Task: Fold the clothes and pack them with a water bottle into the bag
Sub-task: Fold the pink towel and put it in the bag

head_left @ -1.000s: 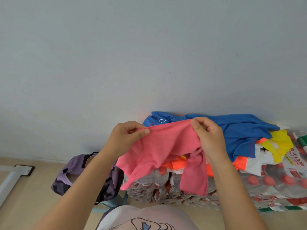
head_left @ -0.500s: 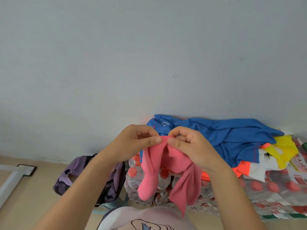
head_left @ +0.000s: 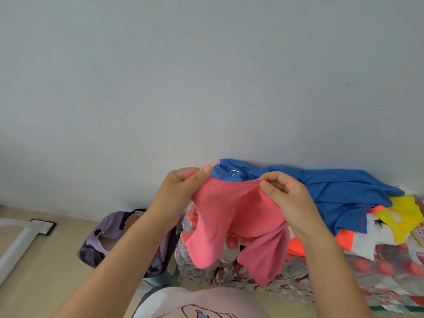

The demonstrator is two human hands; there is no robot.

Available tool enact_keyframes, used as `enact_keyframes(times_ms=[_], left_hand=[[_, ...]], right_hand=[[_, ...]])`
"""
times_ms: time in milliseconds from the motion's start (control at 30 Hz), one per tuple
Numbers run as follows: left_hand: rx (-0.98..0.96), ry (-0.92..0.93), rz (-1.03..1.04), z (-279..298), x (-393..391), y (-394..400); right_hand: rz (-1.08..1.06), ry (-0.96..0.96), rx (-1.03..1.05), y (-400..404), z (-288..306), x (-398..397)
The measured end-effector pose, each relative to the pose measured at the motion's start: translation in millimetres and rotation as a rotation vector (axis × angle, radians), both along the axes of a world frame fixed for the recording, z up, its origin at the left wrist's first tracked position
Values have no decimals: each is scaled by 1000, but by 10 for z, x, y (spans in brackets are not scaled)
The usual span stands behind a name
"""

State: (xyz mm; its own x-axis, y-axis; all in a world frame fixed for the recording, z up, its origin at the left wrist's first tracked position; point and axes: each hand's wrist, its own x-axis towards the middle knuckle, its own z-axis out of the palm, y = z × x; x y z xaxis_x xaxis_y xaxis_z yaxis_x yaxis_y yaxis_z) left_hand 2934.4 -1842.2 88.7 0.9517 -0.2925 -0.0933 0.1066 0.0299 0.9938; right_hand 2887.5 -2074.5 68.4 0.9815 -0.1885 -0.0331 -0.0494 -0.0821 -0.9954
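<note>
A: We have the pink garment point(head_left: 231, 216) held up in the air, in front of the stacked bottle packs point(head_left: 358, 269). Our left hand point(head_left: 181, 193) pinches its top edge at about ten o'clock of the cloth, thumb over the hem; our right hand point(head_left: 289, 203) pinches the same edge at about two o'clock, fingers curled round a gather of fabric.

B: And it hangs how?

A: Limp. Two lobes droop toward six o'clock, so we judge it light, thin and quite soft, with no stiffness to keep a crease. It looks a little slick, like sportswear.

B: Then where should we take hold?

A: At the hem corners, we think, spread well apart so the cloth falls flat; a bunched grip like the right one will likely leave it twisted.

B: The rest of the clothes?

A: The blue shirt point(head_left: 325, 191) lies on the packs at three o'clock from our hands, over orange, white and yellow pieces. The purple bag point(head_left: 107, 230) sits open on the floor at eight o'clock, just beside the packs.
</note>
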Motion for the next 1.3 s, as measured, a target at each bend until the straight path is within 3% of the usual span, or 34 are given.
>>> enact_keyframes(times_ms=[67, 167, 267, 367, 667, 867, 1000, 1100, 1300], left_hand=[[-5, 81, -13, -8, 27, -42], [192, -7, -144, -46, 41, -69], [248, -39, -298, -72, -8, -83], [306, -72, -405, -56, -71, -127], [183, -148, -189, 113, -28, -42], [114, -258, -142, 203, 5, 59], [241, -251, -297, 237, 17, 117], [329, -225, -414, 231, -16, 71], [294, -291, -305, 279, -66, 50]], right_hand=[[44, -16, -20, 59, 6, -1], [169, -16, 24, 121, 33, -22], [327, -15, 49, 210, 74, -52], [335, -15, 64, 271, 87, -56], [325, 39, -42, 149, 96, -101], [298, 56, -375, 127, 74, -125], [328, -29, -146, 258, 110, -148], [339, -123, -153, 406, 101, -126], [352, -66, -96, 388, 70, -151]])
